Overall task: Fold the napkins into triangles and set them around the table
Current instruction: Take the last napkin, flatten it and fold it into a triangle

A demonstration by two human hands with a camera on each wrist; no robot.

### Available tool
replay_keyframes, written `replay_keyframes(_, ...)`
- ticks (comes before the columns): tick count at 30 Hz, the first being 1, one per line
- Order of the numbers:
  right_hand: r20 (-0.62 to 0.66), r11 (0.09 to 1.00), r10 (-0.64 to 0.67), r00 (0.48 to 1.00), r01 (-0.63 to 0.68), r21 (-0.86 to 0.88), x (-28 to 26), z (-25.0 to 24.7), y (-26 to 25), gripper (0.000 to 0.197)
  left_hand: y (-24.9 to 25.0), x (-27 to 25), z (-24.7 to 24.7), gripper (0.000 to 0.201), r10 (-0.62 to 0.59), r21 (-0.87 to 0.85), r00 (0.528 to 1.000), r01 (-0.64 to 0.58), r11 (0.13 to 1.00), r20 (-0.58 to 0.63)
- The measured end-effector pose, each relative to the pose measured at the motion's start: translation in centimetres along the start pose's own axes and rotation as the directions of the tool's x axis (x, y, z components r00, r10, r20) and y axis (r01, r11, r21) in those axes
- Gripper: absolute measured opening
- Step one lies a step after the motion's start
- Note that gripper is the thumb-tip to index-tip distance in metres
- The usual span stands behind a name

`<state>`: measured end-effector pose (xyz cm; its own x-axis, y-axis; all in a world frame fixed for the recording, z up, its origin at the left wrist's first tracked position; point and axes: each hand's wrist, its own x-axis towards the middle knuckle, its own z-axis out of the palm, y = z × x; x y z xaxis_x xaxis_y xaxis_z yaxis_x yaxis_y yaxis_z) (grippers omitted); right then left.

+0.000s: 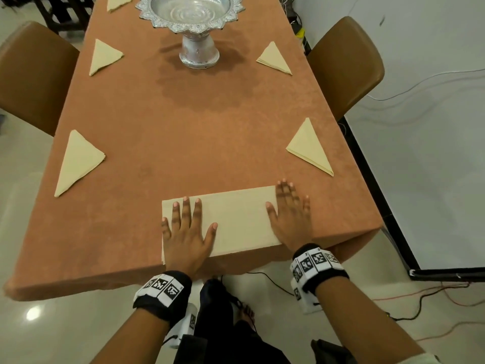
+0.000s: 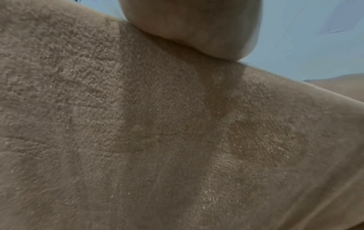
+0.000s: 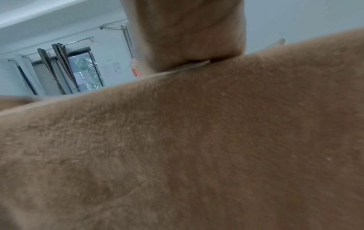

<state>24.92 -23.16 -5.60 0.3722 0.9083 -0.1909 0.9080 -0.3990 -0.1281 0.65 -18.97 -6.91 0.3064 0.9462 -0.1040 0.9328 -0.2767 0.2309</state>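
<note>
Both hands flat, fingers spread: left hand (image 1: 185, 232), right hand (image 1: 290, 216) pressing ends of rectangular napkin (image 1: 236, 222).

Bare table (image 1: 183, 143) lies open down the middle, from the rectangular napkin (image 1: 236, 222) at the near edge up to the silver pedestal bowl (image 1: 196, 27), which blocks the far centre. Folded triangles line both flanks — two on the left (image 1: 78, 161) (image 1: 103, 56), two on the right (image 1: 309, 148) (image 1: 275, 59) — leaving narrow gaps between them. Brown chairs (image 1: 34, 74) (image 1: 346, 64) crowd either long side of the table.
</note>
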Motion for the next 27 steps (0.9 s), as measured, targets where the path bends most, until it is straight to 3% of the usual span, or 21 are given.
replay_keyframes(2, -0.017, 1.000, 0.013, 1.000, -0.013, 0.010, 0.0, -0.6, -0.5, 0.066, 0.0, 0.0, 0.0, 0.074, 0.001, -0.003, 1.000, -0.001, 1.000, 0.000)
replay_keyframes(4, -0.048, 0.991, -0.116, 0.992, 0.119, 0.057, -0.5, -0.4, -3.6, 0.066, 0.0, 0.1, 0.1, 0.074, -0.011, 0.000, 1.000, 0.011, 1.000, 0.005)
replay_keyframes(7, 0.002, 0.949, -0.311, 0.950, 0.311, 0.049, -2.1, 1.2, -7.6, 0.066, 0.1, 0.1, 0.1, 0.074, -0.015, 0.006, 1.000, 0.015, 1.000, 0.004)
replay_keyframes(12, -0.033, 0.990, -0.129, 0.991, 0.131, 0.059, -0.9, 0.9, -2.2, 0.069, 0.2, 0.0, -0.6, 0.077, -0.040, 0.017, 0.997, 0.039, 0.999, 0.063)
replay_keyframes(14, -0.033, 0.991, -0.125, 0.992, 0.127, 0.045, -0.7, 0.7, -1.1, 0.072, 1.5, 0.3, -1.2, 0.079, -0.063, -0.012, 0.995, 0.064, 0.998, 0.081)
replay_keyframes(17, -0.051, 0.990, -0.124, 0.991, 0.127, 0.055, -0.7, 1.0, -1.5, 0.072, 6.7, 1.9, -1.6, 0.070, 0.112, -0.039, 0.994, -0.112, 0.993, 0.012)
replay_keyframes(19, -0.060, 0.991, -0.119, 0.991, 0.123, 0.059, -0.6, 1.1, -1.4, 0.072, 9.2, 2.6, -0.8, 0.067, 0.157, -0.056, 0.985, -0.153, 0.987, 0.065)
replay_keyframes(21, -0.072, 0.991, -0.119, 0.990, 0.123, 0.056, -0.6, 1.1, -1.2, 0.071, 8.5, 2.9, 0.0, 0.067, 0.100, -0.031, 0.986, -0.097, 0.995, 0.130)
replay_keyframes(25, -0.084, 0.989, -0.134, 0.988, 0.138, 0.053, -0.5, 1.2, -1.2, 0.072, 1.8, 1.9, -0.4, 0.065, -0.072, 0.002, 0.994, 0.072, 0.997, 0.077)
replay_keyframes(27, -0.073, 0.990, -0.133, 0.988, 0.136, 0.039, -0.6, 1.2, -1.2, 0.073, -2.0, 1.4, -1.5, 0.067, -0.222, -0.008, 0.973, 0.223, 0.975, 0.070)
